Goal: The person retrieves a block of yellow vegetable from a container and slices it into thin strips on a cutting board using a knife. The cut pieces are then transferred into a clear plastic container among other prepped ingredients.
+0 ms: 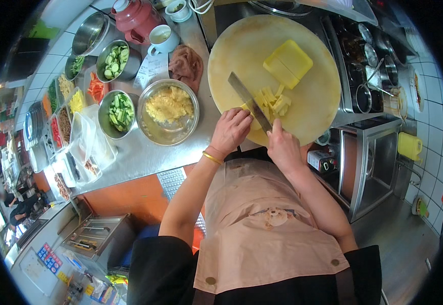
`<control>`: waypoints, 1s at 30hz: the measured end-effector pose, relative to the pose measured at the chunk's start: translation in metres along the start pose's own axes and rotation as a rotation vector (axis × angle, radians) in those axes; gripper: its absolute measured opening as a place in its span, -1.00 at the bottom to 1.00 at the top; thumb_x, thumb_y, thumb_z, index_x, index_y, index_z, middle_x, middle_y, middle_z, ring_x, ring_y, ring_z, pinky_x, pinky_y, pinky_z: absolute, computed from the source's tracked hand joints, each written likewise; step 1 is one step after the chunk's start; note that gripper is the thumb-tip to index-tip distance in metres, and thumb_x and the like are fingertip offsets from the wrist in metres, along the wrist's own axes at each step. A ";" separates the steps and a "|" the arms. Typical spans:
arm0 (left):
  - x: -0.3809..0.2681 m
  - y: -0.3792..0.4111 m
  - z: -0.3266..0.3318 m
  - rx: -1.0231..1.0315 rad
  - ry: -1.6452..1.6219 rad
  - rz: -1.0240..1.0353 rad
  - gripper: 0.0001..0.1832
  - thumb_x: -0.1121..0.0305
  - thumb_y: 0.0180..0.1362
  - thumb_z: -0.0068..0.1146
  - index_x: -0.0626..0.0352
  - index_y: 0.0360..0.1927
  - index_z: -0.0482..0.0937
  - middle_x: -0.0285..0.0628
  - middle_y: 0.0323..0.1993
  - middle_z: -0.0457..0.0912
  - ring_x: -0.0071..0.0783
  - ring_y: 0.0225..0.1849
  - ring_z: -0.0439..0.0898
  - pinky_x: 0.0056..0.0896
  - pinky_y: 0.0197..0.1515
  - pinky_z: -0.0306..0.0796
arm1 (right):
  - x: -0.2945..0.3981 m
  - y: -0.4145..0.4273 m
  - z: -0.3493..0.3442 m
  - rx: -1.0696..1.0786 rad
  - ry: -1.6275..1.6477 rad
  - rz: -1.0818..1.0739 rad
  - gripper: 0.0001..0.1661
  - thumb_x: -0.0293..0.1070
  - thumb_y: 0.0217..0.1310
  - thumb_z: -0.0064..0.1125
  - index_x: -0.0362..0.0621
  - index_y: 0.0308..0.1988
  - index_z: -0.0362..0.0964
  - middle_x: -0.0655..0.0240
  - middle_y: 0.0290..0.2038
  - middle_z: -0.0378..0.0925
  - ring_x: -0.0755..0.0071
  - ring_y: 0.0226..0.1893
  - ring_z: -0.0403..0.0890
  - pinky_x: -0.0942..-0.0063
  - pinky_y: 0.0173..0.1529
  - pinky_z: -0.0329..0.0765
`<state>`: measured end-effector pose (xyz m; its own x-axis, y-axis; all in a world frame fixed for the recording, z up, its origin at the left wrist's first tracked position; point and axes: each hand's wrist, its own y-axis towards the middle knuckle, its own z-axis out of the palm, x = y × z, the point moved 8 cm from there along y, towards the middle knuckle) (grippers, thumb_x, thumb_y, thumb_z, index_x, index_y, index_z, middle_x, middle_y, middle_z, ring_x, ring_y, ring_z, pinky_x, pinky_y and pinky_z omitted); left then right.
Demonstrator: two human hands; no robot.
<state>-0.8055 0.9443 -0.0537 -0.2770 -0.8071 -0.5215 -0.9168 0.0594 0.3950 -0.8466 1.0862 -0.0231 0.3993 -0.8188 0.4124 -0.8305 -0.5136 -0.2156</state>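
My right hand [285,146] grips the handle end of a cleaver [249,98], its blade slanting up and left over a round cutting board [236,49]. Close against the blade's left side, the bent fingers of my left hand [232,127] press on a small yellow food piece [246,108], mostly hidden under them. A heap of cut yellow strips [276,102] lies right of the blade. Farther back on the board sits a larger smooth yellow block [289,63] with a straight cut line across it; I cannot tell what food it is.
Left of the board are a metal bowl of minced yellowish food [168,105], a bowl of cut green vegetables [118,113], a bowl of cucumber slices [113,61], a brown cloth [185,66] and a cup [163,40]. Pans with ladles [364,95] stand at the right.
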 end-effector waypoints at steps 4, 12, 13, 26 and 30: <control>0.000 0.001 -0.002 -0.017 0.007 0.016 -0.72 0.49 0.03 0.31 0.10 -0.15 0.60 -0.29 -0.05 0.63 -0.21 0.07 0.60 -0.17 0.11 0.46 | -0.008 0.000 -0.016 -0.049 0.113 0.006 -0.77 -0.40 0.39 0.15 -0.26 -0.10 0.28 -0.06 -0.46 0.65 -0.25 -0.42 0.71 -0.11 -0.34 0.62; -0.003 0.000 -0.003 -0.014 0.057 0.006 -0.70 0.46 0.02 0.33 0.07 -0.12 0.61 -0.32 -0.07 0.63 -0.26 0.03 0.59 -0.20 0.06 0.40 | 0.011 -0.005 -0.002 0.044 -0.021 0.019 -0.76 -0.39 0.40 0.15 -0.27 -0.09 0.27 -0.08 -0.46 0.64 -0.29 -0.40 0.70 -0.12 -0.30 0.60; -0.002 0.000 -0.002 -0.014 0.058 0.001 -0.70 0.45 0.02 0.33 0.07 -0.12 0.61 -0.32 -0.07 0.63 -0.26 0.03 0.59 -0.19 0.06 0.40 | 0.009 -0.003 0.002 0.007 -0.027 0.011 -0.77 -0.40 0.40 0.14 -0.26 -0.11 0.27 -0.05 -0.47 0.65 -0.26 -0.41 0.70 -0.09 -0.31 0.62; -0.001 -0.006 -0.005 -0.056 0.075 -0.003 -0.72 0.46 0.02 0.33 0.05 -0.15 0.61 -0.35 -0.10 0.64 -0.28 0.02 0.60 -0.20 0.04 0.39 | 0.016 -0.011 -0.005 0.053 0.015 -0.010 -0.78 -0.40 0.39 0.13 -0.28 -0.12 0.28 -0.08 -0.47 0.65 -0.26 -0.42 0.70 -0.12 -0.29 0.61; -0.001 -0.004 -0.003 -0.057 0.060 -0.021 -0.72 0.46 0.01 0.34 0.04 -0.16 0.61 -0.35 -0.10 0.64 -0.29 0.01 0.60 -0.20 0.04 0.39 | 0.008 -0.004 0.008 0.002 0.048 0.010 -0.77 -0.40 0.40 0.13 -0.29 -0.12 0.29 -0.10 -0.48 0.64 -0.28 -0.43 0.69 -0.13 -0.30 0.61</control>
<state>-0.8006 0.9428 -0.0522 -0.2381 -0.8417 -0.4846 -0.9040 0.0097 0.4273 -0.8367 1.0802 -0.0263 0.3713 -0.8108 0.4524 -0.8338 -0.5056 -0.2217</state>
